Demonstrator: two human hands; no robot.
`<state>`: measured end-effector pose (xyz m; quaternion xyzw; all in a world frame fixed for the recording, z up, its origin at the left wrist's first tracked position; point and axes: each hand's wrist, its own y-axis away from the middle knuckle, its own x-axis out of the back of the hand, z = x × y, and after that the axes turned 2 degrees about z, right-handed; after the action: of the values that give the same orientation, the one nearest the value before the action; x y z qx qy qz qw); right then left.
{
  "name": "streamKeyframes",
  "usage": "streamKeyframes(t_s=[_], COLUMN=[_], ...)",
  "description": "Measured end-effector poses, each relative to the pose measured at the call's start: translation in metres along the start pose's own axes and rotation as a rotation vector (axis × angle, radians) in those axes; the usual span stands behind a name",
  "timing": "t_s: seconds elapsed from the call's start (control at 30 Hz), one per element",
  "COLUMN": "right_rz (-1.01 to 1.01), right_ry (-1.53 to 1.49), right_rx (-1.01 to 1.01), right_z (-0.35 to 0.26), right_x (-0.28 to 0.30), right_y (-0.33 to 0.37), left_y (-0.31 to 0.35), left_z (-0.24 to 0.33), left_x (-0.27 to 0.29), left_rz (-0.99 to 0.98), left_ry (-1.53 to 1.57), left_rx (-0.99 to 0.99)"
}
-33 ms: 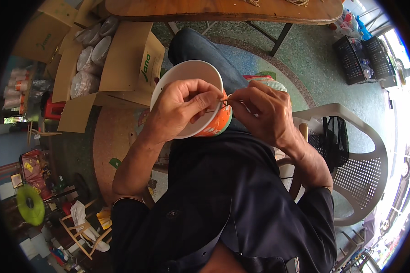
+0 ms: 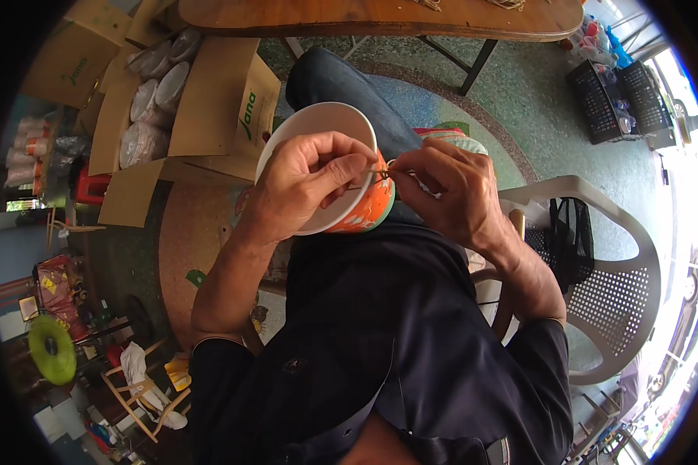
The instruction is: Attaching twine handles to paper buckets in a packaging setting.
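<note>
A white-lined paper bucket with an orange and green printed outside tilts on my lap, its mouth facing up and to the left. My left hand reaches over the opening, thumb and forefinger pinching a thin brownish cord at the right side of the rim. Just outside that rim, my right hand pinches the same cord, which looks looped or knotted between the two hands. Part of the cord inside the bucket is hidden behind my left fingers.
An open cardboard box holding stacked, wrapped white buckets stands at the left. Ahead is a wooden table with bundles of cord. A grey plastic chair with a black mesh bag is at my right; black crates stand farther off.
Between my fingertips the light stretch of cord shows more plainly, and the bucket has shifted very slightly. Both hands stay nearly in place.
</note>
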<state>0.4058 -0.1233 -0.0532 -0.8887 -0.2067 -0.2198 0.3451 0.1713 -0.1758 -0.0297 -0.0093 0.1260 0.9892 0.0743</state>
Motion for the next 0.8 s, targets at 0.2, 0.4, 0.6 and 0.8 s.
streamKeyframes(t_s=[0.2,0.4,0.6,0.8], right_rz=[-0.085,-0.064,-0.037,-0.097], right_ry=[-0.049,-0.033,-0.024,0.057], right_rx=[-0.018,-0.005,0.049,0.07], right_z=[0.001,0.004,-0.004,-0.006], right_x=[0.007,0.012,0.012,0.025], right_y=[-0.003,-0.002,-0.002,-0.003], left_y=[0.003,0.006,0.006,0.01], left_z=[0.007,0.011,0.007,0.015], left_x=[0.0,-0.009,-0.027,-0.018], left_rz=[-0.004,0.026,0.108,0.114], left_ry=[-0.045,-0.261,-0.657,-0.819], left_rx=[-0.088,-0.119,-0.477,-0.572])
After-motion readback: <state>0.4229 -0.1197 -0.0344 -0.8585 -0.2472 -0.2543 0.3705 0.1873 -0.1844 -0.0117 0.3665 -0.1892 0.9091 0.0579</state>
